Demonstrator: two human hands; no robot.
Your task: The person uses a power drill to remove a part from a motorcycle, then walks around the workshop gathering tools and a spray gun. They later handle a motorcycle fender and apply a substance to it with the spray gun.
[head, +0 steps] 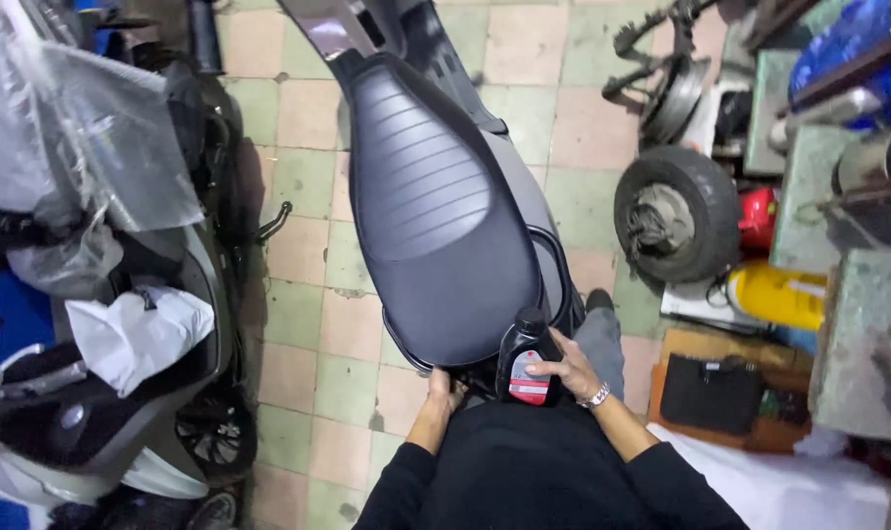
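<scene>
Right hand (563, 371) grips a dark oil bottle (526, 358), lower centre.
It looks rigid, smooth, likely weighty; best held mid-body. Left hand (442, 388) clasps the scooter's (436, 196) rear rail.

You wear a black long-sleeved top, sleeves pushed up the forearms, grey trousers, and a silver bracelet (596, 396) just behind your right hand (561, 369).

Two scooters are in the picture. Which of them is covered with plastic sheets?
The scooter on the left, with clear and white plastic lying over it. The one in the middle has a bare dark seat, and the person's hands are at its rear.
</scene>
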